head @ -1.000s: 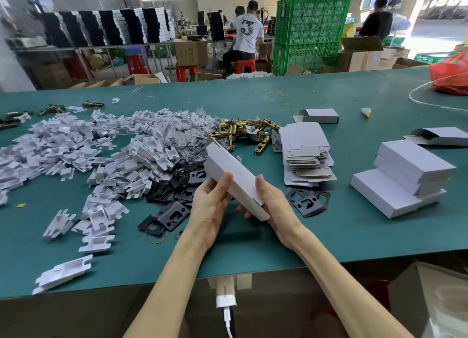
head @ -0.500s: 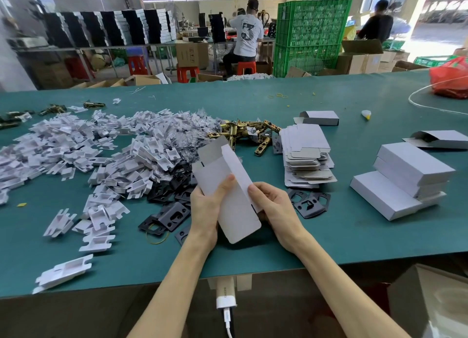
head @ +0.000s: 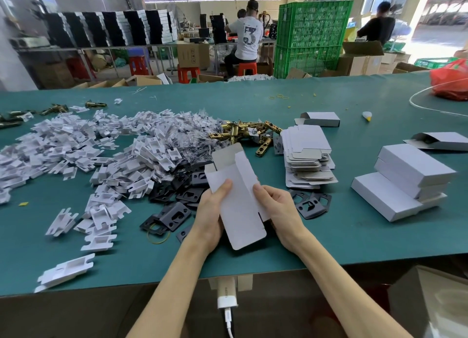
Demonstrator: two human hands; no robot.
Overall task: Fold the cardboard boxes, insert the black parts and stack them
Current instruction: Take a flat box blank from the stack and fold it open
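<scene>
the green worktop (head: 329, 241) fills the view, its left and right ends cut off. a heap of white plastic trays (head: 101, 155) covers its left half, reaching almost to the near edge. toward the right edge sits a stack of closed boxes (head: 405, 183), with bare green between it and the hands. a pile of flat box blanks (head: 306, 160) lies at mid-worktop. just in front of the near edge, the cardboard box (head: 238, 203) is held off the surface, half opened, top flap up. the left hand (head: 210, 218) and right hand (head: 281, 211) both have their fingers clamped on it, thumbs on its face. black parts (head: 174, 215) lie partly hidden under hands and trays. the only readable writing is a "3" on a far white shirt (head: 249, 34).
</scene>
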